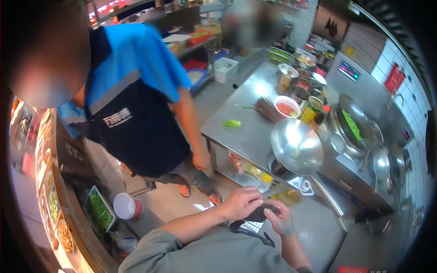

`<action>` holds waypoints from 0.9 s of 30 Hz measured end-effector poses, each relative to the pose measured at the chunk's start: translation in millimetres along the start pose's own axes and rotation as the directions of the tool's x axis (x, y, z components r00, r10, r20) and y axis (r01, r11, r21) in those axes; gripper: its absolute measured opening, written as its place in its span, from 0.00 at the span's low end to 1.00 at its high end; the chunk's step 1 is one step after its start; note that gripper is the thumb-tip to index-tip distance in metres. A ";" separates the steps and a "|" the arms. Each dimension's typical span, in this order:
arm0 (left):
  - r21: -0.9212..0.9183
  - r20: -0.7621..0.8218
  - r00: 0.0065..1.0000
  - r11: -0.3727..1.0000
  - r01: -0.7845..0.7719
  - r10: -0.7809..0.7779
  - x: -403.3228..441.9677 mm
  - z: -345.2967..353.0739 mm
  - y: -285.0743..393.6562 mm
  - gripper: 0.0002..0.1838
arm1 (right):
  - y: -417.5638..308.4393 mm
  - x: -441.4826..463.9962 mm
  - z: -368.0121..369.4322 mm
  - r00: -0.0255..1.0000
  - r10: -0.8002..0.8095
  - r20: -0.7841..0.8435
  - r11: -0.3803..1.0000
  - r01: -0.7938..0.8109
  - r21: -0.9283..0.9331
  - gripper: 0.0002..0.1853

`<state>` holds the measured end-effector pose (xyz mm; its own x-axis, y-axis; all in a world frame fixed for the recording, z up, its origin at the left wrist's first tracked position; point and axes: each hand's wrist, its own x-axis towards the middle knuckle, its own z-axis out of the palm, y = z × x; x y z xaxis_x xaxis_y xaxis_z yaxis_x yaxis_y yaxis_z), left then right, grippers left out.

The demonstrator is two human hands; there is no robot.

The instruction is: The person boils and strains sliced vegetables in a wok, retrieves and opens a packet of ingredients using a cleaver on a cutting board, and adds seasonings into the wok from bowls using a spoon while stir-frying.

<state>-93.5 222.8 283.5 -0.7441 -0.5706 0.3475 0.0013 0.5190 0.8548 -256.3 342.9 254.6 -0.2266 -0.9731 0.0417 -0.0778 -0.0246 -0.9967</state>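
My left hand (240, 203) and my right hand (279, 219) meet low in the head view, close in front of my grey-green top. Between them is a small black object (257, 214) that looks like cloth or a pouch; its exact kind is unclear. The fingers of my left hand bend over its upper side. On its right, my right thumb and fingers pinch it. Just below the hands a white printed label (251, 226) shows, with a black strap (267, 238) beside it. The fingertips are partly hidden.
A person in a blue and black shirt (136, 113) stands at left. A steel table (236, 109) holds a large metal wok (297, 145), a bowl of red pieces (287, 107) and several cans. At right is a stove with a wok of greens (351, 125). A white bucket (127, 207) stands lower left.
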 end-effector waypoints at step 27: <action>0.348 -0.677 0.541 0.865 -0.362 0.499 35.2 -26.0 182.9 0.58 | 23.0 39.7 -81.9 0.950 -0.076 0.302 0.995 0.091 -0.036 0.07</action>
<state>-102.2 281.1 462.1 0.0506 -0.4806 0.8755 0.0381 0.8769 0.4791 -346.6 322.4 239.1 0.0835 -0.9920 0.0946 -0.1330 -0.1052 -0.9855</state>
